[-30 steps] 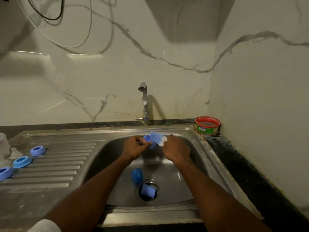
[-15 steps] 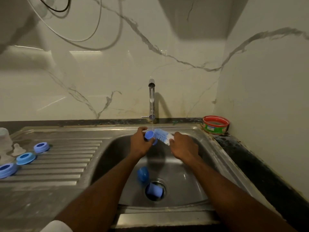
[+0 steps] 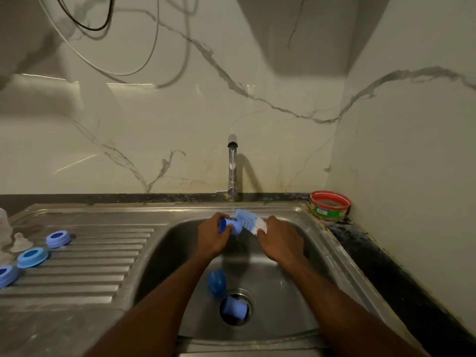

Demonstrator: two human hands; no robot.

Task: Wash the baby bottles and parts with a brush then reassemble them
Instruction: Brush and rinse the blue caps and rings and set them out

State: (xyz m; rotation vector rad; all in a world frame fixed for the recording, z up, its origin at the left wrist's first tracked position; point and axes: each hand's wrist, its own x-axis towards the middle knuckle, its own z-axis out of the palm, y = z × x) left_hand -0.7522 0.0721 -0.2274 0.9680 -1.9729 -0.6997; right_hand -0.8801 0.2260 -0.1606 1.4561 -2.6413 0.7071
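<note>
While water runs, cap [image 3: 230, 226] between hands [image 3: 215, 238].

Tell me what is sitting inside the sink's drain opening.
A blue cap lies on its side in the drain opening, filling most of it. Whatever is beneath the cap is covered. A second blue cap rests on the basin floor just beside the drain.

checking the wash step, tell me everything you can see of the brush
The brush has a head of blue and white bristles; its handle is hidden inside the right hand, which grips it. It lies roughly level under the tap's thin stream, above the sink basin, its tip meeting the small blue cap held by the left hand.
</note>
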